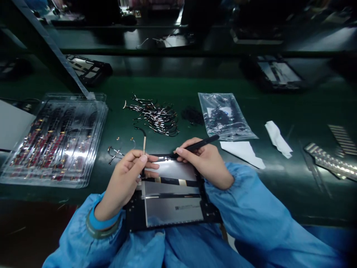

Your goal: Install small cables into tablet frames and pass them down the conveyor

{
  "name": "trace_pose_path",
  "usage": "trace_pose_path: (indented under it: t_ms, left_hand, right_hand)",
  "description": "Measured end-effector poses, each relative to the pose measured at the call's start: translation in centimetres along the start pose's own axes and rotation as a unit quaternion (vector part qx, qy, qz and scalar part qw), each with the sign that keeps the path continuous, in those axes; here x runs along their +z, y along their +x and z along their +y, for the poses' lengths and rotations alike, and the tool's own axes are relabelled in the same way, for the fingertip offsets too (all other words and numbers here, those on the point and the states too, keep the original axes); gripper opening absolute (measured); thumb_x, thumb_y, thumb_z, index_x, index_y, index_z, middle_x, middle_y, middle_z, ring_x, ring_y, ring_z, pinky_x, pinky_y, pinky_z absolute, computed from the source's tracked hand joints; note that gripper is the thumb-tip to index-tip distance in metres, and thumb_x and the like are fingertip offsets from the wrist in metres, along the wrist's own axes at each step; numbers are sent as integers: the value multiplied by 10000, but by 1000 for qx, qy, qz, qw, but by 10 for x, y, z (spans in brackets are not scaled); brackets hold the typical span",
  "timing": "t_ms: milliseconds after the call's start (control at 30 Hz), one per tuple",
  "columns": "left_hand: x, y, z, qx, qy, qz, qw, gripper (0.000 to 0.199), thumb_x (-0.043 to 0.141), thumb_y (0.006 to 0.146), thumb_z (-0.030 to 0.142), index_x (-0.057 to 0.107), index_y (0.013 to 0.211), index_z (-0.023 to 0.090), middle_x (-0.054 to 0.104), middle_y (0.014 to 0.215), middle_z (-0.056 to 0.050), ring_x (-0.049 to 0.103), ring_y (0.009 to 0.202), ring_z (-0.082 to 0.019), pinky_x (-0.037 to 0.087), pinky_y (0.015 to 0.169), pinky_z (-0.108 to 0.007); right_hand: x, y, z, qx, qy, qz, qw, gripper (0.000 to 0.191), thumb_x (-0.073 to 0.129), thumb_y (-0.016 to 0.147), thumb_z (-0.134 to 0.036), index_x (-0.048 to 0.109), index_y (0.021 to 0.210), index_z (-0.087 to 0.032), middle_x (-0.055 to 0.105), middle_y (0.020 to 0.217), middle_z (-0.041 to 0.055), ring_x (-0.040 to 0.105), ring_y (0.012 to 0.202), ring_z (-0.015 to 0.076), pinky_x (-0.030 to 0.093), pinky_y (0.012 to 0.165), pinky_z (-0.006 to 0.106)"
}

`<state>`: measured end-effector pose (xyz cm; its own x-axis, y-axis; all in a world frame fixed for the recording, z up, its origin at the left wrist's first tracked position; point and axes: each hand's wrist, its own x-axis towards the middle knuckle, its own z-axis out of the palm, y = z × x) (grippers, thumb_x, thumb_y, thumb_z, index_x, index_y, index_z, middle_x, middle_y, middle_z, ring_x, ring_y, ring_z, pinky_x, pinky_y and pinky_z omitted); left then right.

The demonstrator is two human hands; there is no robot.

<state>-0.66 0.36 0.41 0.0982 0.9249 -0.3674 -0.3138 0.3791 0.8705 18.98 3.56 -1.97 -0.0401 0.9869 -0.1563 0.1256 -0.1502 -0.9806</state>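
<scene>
My left hand (131,173) pinches a thin flex cable (144,143), dark at its curled upper end and beige along the strip, held upright above the left side of an opened tablet (210,208). Between the thumb and fingers of my right hand (205,160) is a slim black pen-like tool (205,142), slanting down to the left. Its tip is near the tablet's upper edge; contact there cannot be made out. Silver battery panels (174,212) fill much of the tablet, which lies close against my body. A wristband (102,225) circles my left wrist.
Loose cables (157,115) are heaped beyond the tablet. Clear plastic trays (96,149) are stacked at left. A plastic bag (225,115) of dark parts and white paper (242,152) lie right of centre. Metallic strips (334,160) sit far right, beside metal tweezers (312,167).
</scene>
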Motion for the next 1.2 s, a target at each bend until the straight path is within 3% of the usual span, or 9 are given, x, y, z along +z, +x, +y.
trace_pose_path:
  t_ms: [333, 433, 567, 733, 833, 900, 1033, 1100, 1200]
  left_hand:
    - [-3, 1, -8, -6, 27, -24, 999, 237, 675, 783, 357, 584, 853, 150, 717, 855, -59, 668, 672, -142, 569, 633, -263]
    - [-5, 2, -9, -2, 39, -35, 999, 218, 653, 803, 352, 594, 865, 152, 719, 868, -60, 667, 665, -134, 562, 646, -258]
    - [-3, 0, -7, 1, 77, -64, 995, 212, 624, 824, 361, 618, 860, 152, 717, 863, -57, 665, 665, -130, 557, 661, -254]
    - [6, -4, -6, 27, 134, -87, 987, 168, 614, 822, 327, 612, 851, 162, 703, 749, -30, 670, 673, -144, 543, 655, -241]
    - [7, -7, -12, 73, 201, -74, 974, 130, 578, 842, 296, 630, 875, 181, 699, 750, -13, 662, 698, -138, 524, 672, -227]
    - [6, -8, -15, 104, 247, -57, 962, 135, 566, 851, 290, 649, 889, 191, 702, 781, -13, 655, 711, -135, 512, 684, -225]
    - [2, -9, -13, 51, 182, -51, 981, 161, 621, 813, 338, 645, 818, 178, 714, 789, -41, 665, 715, -158, 530, 668, -247]
    - [1, -10, -8, -2, 103, -52, 993, 198, 670, 773, 360, 643, 792, 165, 717, 955, -76, 665, 711, -157, 540, 640, -252]
    - [3, -10, -5, -62, 27, -91, 994, 210, 726, 723, 351, 679, 752, 148, 672, 1118, -97, 642, 674, -125, 526, 594, -227]
  right_hand:
    - [4, -7, 8, -171, -208, 26, 963, 143, 647, 782, -345, 626, 730, -214, 643, 680, 2, 597, 585, 148, 447, 532, 265]
    - [0, -10, 7, -181, -184, 37, 965, 164, 593, 840, -331, 620, 726, -216, 643, 685, 6, 610, 613, 154, 467, 573, 276]
    - [-6, -17, -4, -250, -93, 43, 963, 195, 437, 925, -234, 629, 888, -240, 690, 964, 45, 652, 916, 200, 516, 810, 354]
    - [8, -33, -15, -412, -315, -27, 854, 315, 462, 879, -127, 607, 1139, -232, 687, 1104, 73, 657, 970, 210, 533, 800, 337]
    - [22, -39, -13, -459, -424, -5, 780, 294, 440, 905, -129, 640, 1110, -190, 703, 1066, 96, 689, 818, 201, 529, 659, 307]
    - [27, -40, -12, -463, -462, 12, 756, 261, 438, 914, -149, 676, 1017, -183, 731, 953, 83, 682, 715, 188, 498, 581, 293]
    - [19, -40, -17, -409, -453, 94, 786, 251, 423, 921, -221, 662, 845, -235, 714, 735, 31, 641, 585, 163, 450, 504, 279]
    - [12, -41, -19, -376, -428, 157, 807, 186, 459, 902, -224, 632, 840, -251, 701, 713, 24, 640, 578, 168, 461, 516, 280]
    - [7, -46, -17, -390, -382, 102, 832, 146, 494, 869, -174, 619, 863, -251, 699, 714, 17, 660, 613, 167, 497, 575, 264]
